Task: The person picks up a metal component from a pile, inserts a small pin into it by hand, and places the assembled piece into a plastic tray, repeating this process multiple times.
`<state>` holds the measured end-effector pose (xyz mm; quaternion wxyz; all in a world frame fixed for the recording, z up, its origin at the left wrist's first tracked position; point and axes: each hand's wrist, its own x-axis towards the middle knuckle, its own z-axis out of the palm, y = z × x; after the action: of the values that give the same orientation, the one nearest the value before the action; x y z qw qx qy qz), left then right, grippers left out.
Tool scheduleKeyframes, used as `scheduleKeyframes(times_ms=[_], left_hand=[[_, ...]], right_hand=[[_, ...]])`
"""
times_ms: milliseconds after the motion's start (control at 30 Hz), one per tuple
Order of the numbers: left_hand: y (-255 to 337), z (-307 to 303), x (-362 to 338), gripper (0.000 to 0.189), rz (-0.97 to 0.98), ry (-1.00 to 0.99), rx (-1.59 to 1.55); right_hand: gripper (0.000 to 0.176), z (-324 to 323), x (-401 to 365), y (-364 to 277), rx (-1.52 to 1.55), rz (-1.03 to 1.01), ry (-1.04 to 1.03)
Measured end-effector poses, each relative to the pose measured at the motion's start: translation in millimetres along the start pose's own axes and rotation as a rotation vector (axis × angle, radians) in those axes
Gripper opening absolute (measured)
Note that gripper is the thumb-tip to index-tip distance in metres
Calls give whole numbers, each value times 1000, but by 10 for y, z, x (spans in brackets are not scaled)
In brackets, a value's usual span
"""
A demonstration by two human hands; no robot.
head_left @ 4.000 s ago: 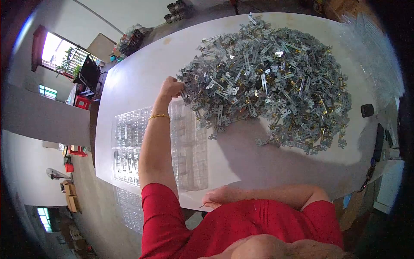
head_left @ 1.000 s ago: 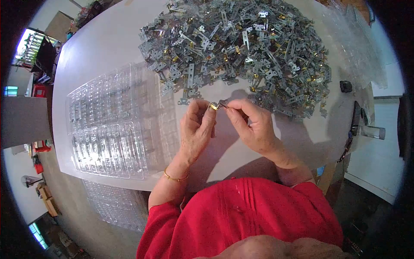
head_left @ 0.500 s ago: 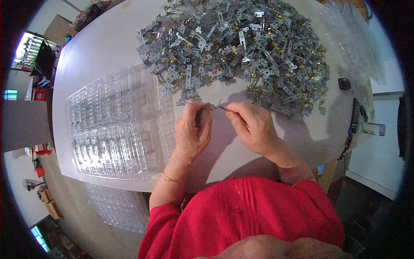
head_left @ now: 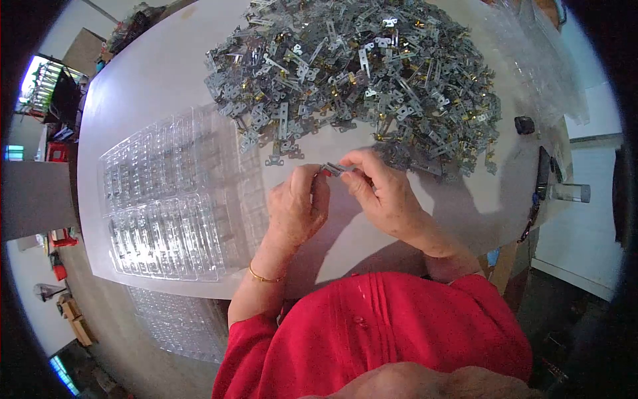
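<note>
My left hand (head_left: 297, 206) pinches a small metal part (head_left: 330, 169) just in front of the pile, with a bit of red showing at its fingertips. From the right, my right hand (head_left: 385, 196) closes its thumb and forefinger on the other end of the same part. Beyond both hands lies a large heap of grey metal pieces (head_left: 352, 73), with some brass-coloured bits among them. Clear plastic trays (head_left: 163, 199) with rows of compartments rest on the white table (head_left: 153, 73) at the left.
Clear plastic sheets (head_left: 541, 60) lie at the back right. A small black object (head_left: 524, 125) and a clear cylinder (head_left: 570, 193) are at the right side. More clear trays (head_left: 179, 326) sit below the table's left front edge.
My right hand has moved its fingertips against the part at my left hand; the thin dark item at its fingertips no longer shows. The view has shifted slightly.
</note>
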<state>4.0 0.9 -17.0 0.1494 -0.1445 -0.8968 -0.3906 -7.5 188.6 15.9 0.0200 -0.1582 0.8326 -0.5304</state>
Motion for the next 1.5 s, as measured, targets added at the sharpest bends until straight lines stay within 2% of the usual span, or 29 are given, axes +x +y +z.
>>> scheduleKeyframes(times_ms=[167, 300, 400, 500, 600, 633, 667, 767, 867, 967, 1167, 1367, 1500], left_hand=[[-31, 57, -27, 19, 96, -23, 49], [0, 57, -39, 20, 132, -53, 81], [36, 68, -28, 20, 188, -90, 41], [41, 130, -62, 14, 136, -70, -123], [48, 59, -88, 8, -458, -94, -592], [107, -3, -23, 9, -568, -42, -859], [82, -14, -4, 9, -575, -27, -914], [33, -56, 24, 11, -607, 10, -1060], [25, -56, 21, 11, -585, -3, -1054], [76, -65, 34, 11, -624, -12, -1030], [66, -44, 10, 8, -556, -4, -989], [-120, 23, -75, 6, -291, 24, -550], [-101, 19, -72, 4, -327, 22, -589]], right_hand=[[17, 19, 2, -52, 46, -19, 12], [14, 26, 10, 20, -155, -165, 102], [13, 47, 38, 33, -125, -266, 204], [10, 3, 55, 40, -51, -264, 252], [6, -10, 29, 41, 44, -121, 247], [6, -10, 12, 24, 94, -57, 222], [5, -14, 4, 13, 143, 6, 198], [7, -7, 12, 2, 32, -63, 152], [8, 25, 11, 26, -10, -104, 147], [7, 17, 9, 1, 20, -28, 105], [8, 32, 4, 45, -16, -40, 113], [8, 2, 14, 26, -64, -110, 101], [7, -15, 16, -4, -64, -117, 92]])
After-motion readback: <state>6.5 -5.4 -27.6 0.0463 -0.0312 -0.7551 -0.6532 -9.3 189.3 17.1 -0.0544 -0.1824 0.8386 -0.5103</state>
